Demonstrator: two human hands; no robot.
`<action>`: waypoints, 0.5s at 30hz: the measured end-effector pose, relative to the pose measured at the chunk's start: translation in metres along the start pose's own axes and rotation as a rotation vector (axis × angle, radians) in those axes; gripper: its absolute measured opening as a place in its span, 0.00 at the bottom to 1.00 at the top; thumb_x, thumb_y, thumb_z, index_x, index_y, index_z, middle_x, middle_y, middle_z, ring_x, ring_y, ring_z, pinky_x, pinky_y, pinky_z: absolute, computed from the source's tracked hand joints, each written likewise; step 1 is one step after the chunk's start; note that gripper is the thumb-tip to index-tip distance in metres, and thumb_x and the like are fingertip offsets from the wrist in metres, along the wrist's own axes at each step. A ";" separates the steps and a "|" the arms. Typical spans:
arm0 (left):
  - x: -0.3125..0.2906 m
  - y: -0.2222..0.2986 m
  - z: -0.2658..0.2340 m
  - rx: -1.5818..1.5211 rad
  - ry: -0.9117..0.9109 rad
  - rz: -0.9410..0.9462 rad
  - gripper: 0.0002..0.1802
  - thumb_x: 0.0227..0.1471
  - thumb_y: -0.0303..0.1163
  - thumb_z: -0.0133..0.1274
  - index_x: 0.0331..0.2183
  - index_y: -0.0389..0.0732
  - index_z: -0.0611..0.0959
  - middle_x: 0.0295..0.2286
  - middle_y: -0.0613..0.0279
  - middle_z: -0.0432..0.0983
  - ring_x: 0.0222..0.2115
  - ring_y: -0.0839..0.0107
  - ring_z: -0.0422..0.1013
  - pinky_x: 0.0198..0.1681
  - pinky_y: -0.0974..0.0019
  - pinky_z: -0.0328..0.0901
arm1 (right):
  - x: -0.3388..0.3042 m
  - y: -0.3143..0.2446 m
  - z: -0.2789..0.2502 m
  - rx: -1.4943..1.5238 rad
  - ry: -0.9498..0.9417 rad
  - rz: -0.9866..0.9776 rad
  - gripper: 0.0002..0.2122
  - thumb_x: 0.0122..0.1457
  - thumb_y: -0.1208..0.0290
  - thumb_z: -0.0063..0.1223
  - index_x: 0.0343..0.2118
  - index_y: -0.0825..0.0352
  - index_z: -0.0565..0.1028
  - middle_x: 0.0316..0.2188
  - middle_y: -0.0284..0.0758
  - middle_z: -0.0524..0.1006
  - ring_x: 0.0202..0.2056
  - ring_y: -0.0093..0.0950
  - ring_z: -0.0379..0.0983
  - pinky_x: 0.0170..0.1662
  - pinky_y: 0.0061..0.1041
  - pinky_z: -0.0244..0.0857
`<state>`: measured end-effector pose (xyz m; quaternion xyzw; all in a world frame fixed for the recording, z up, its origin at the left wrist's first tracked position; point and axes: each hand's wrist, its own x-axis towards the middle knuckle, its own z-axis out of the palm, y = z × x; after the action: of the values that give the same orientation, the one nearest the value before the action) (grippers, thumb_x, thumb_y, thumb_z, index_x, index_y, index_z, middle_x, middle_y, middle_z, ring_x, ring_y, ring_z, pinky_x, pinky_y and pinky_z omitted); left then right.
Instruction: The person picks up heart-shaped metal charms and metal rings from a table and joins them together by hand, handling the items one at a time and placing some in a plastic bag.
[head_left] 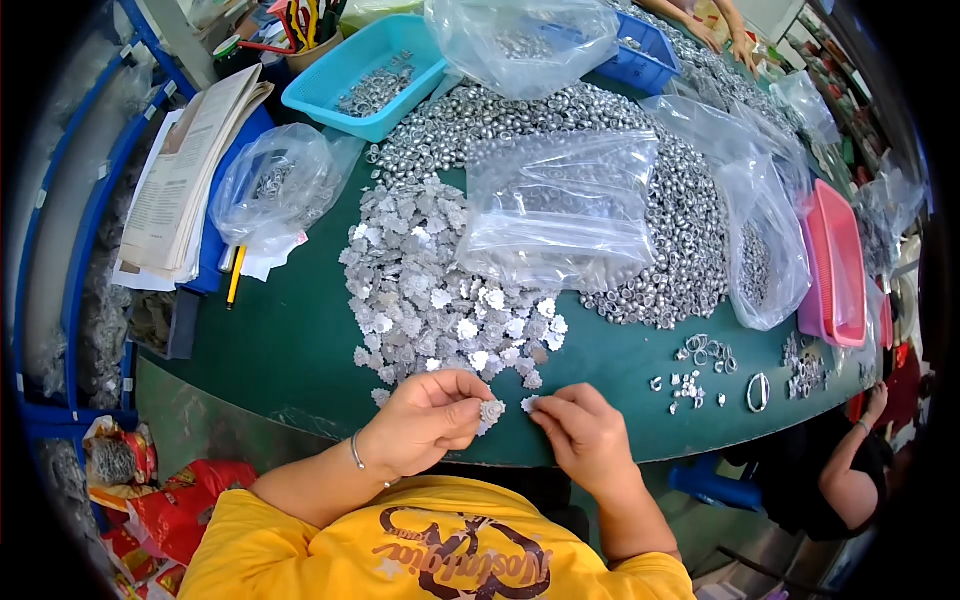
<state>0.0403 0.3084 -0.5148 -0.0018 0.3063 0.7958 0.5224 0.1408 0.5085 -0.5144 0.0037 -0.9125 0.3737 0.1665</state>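
Observation:
My left hand (415,428) is closed in a pinch on a small silver jagged-edged metal piece (490,415). Just to its right, my right hand (590,440) pinches another small silver metal piece (529,404), mostly covered by the fingertips. The two hands are apart, over the near edge of the green table (290,350). Beyond them spreads a pile of flat, jagged silver pieces (410,270), some touching the area by my left fingers.
Behind lies a heap of silver rings (690,230) with a clear plastic bag (555,200) on it. A turquoise basket (400,118) and papers (190,170) stand left; a pink basket (835,260) and small loose rings (705,352) right. Another person's hands (725,40) work far right.

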 end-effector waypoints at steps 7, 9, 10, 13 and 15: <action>0.002 -0.010 -0.010 -0.155 -0.097 -0.043 0.09 0.59 0.25 0.49 0.42 0.36 0.76 0.21 0.71 0.63 0.18 0.82 0.52 0.23 0.76 0.49 | -0.001 0.001 0.007 0.233 0.091 0.151 0.04 0.48 0.83 0.61 0.28 0.70 0.77 0.26 0.35 0.75 0.24 0.29 0.73 0.25 0.22 0.65; 0.002 -0.013 -0.013 -0.197 -0.097 -0.033 0.09 0.58 0.22 0.48 0.41 0.36 0.76 0.29 0.65 0.69 0.19 0.82 0.54 0.23 0.77 0.50 | -0.008 0.008 0.001 1.106 0.065 0.559 0.01 0.52 0.83 0.55 0.28 0.72 0.76 0.28 0.36 0.75 0.19 0.19 0.64 0.19 0.16 0.55; 0.002 -0.013 -0.015 -0.211 -0.104 -0.035 0.09 0.57 0.22 0.48 0.41 0.36 0.76 0.31 0.63 0.70 0.19 0.81 0.54 0.23 0.77 0.51 | -0.006 0.010 -0.003 1.449 0.086 0.628 0.01 0.53 0.83 0.55 0.28 0.72 0.75 0.28 0.37 0.74 0.19 0.19 0.64 0.18 0.16 0.53; 0.000 -0.013 -0.015 -0.242 -0.089 -0.022 0.09 0.56 0.22 0.49 0.41 0.36 0.76 0.36 0.54 0.72 0.22 0.78 0.61 0.24 0.76 0.57 | 0.004 0.010 -0.010 1.621 0.087 0.717 0.01 0.53 0.83 0.55 0.28 0.72 0.75 0.25 0.38 0.74 0.19 0.19 0.63 0.16 0.17 0.50; -0.002 -0.009 -0.013 -0.249 -0.088 0.004 0.09 0.56 0.23 0.48 0.40 0.36 0.76 0.38 0.50 0.73 0.26 0.73 0.67 0.27 0.74 0.64 | 0.002 0.017 -0.006 1.309 0.042 0.750 0.02 0.52 0.82 0.56 0.30 0.72 0.76 0.23 0.36 0.74 0.19 0.18 0.64 0.17 0.17 0.52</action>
<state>0.0444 0.3025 -0.5292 -0.0310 0.1817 0.8280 0.5296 0.1380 0.5254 -0.5215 -0.2159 -0.4408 0.8712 0.0093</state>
